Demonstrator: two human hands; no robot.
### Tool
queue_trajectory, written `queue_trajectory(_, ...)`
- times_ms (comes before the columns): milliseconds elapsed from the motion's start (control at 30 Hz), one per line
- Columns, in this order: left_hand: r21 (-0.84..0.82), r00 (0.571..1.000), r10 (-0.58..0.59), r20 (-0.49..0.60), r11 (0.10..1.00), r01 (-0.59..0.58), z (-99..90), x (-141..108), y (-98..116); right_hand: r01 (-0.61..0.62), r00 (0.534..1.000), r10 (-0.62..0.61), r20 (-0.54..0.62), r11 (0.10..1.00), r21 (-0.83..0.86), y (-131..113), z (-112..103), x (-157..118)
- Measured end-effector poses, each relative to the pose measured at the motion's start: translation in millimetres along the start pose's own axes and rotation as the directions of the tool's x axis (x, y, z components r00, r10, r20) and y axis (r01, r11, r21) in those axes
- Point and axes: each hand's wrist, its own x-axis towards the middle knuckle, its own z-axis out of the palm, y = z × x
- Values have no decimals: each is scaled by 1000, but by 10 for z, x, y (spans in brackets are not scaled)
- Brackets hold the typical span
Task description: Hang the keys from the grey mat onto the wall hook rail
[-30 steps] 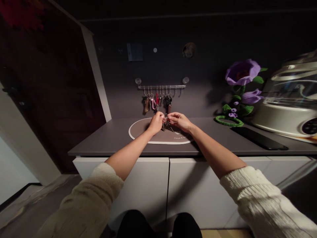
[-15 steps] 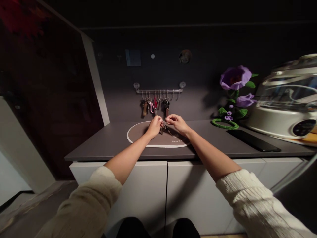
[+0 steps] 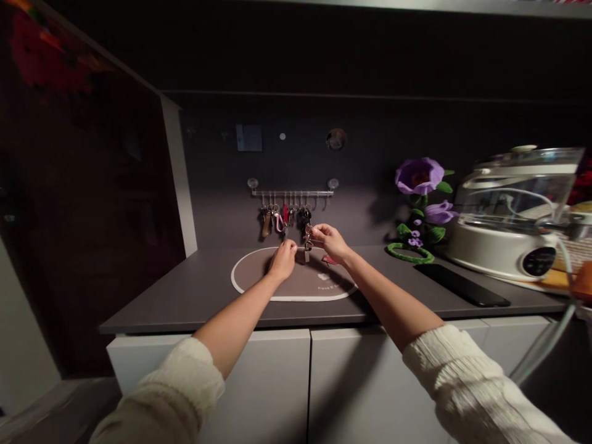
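One bunch of keys point(image 3: 307, 253) hangs from the right hand point(image 3: 332, 242), pinched between thumb and fingers, above the mat point(image 3: 252, 280) on the table point(image 3: 171, 287). Just beside it, the left hand point(image 3: 283, 260) has its fingers curled nearly closed; I cannot tell whether it holds anything. Behind, other keys point(image 3: 267, 223) hang from a rack point(image 3: 319, 193) on the wall point(image 3: 219, 213).
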Motion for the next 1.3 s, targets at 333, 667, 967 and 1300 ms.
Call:
queue_trajectory(333,-42,998,-55,11,998,55,29,37,-56,-43,990,38,-133,998,-39,-297,-125,411)
queue_trajectory(667,-102,994,-71,84,992,79,68,48,-87,-76,943,62,-326,997,-30,-392,-254,807)
queue_trajectory(967,-119,994,-75,84,989,85,108,62,-151,-130,893,99,-440,991,-42,-377,-226,993)
queue_trajectory(1300,-119,990,-111,91,985,122,81,66,-118,-161,859,142,-492,987,4,-319,-202,966)
